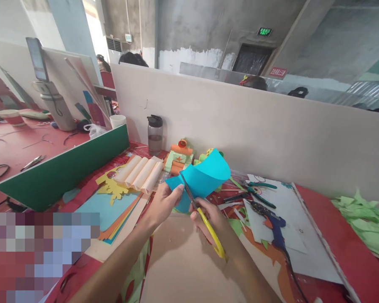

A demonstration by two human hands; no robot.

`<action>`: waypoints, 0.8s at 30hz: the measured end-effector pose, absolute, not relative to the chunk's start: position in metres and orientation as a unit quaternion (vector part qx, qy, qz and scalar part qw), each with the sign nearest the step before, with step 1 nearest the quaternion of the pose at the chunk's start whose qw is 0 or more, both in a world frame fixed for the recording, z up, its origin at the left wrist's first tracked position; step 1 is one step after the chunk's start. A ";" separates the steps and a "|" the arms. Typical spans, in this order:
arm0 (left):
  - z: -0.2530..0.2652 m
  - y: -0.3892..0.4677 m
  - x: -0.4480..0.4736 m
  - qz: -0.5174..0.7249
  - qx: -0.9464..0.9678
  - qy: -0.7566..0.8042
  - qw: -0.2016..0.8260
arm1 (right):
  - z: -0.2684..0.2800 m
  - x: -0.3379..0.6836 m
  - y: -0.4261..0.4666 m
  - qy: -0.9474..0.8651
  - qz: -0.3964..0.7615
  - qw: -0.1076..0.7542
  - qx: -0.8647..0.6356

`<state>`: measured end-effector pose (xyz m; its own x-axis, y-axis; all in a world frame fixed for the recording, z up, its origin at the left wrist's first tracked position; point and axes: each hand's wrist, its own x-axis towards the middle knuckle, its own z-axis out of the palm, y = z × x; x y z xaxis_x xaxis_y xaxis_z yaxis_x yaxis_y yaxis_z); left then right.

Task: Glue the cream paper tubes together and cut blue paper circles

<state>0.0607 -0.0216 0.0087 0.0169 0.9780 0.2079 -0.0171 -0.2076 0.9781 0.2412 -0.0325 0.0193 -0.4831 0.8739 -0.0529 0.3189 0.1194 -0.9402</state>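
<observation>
A sheet of bright blue paper [208, 172] curls up in front of me, held above the tan board [173, 261]. My left hand [166, 202] pinches its near left edge, thumb on top. In my right hand [210, 216] is a pair of scissors [210, 229] with yellow handles. The dark blades lie across the paper close to my left thumb. Part of the right fingers is hidden behind the handles.
Cream paper rolls [142, 172], yellow cut paper [112, 185] and stacked coloured sheets [110, 214] lie left. A water bottle [155, 134] stands behind. Rightward are a blue glue gun [276, 229], green-handled pliers [262, 195] and light green scraps [364, 221]. A white partition [255, 122] closes the back.
</observation>
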 end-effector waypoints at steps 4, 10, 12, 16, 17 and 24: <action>0.008 -0.021 0.060 0.546 0.551 0.430 0.462 | 0.023 0.240 -0.034 -0.691 0.505 0.274 -0.439; 0.007 -0.023 0.064 0.560 0.532 0.436 0.462 | 0.015 0.245 -0.025 -0.699 0.510 0.276 -0.418; 0.007 -0.024 0.065 0.562 0.529 0.439 0.460 | 0.013 0.247 -0.022 -0.702 0.513 0.266 -0.416; 0.007 -0.023 0.064 0.557 0.540 0.440 0.453 | 0.020 0.252 -0.021 -0.718 0.508 0.239 -0.412; 0.006 -0.022 0.063 0.559 0.538 0.440 0.451 | 0.024 0.253 -0.022 -0.718 0.513 0.233 -0.408; 0.001 -0.019 0.054 0.643 0.479 0.420 0.425 | 0.049 0.288 -0.024 -0.686 0.588 0.167 -0.395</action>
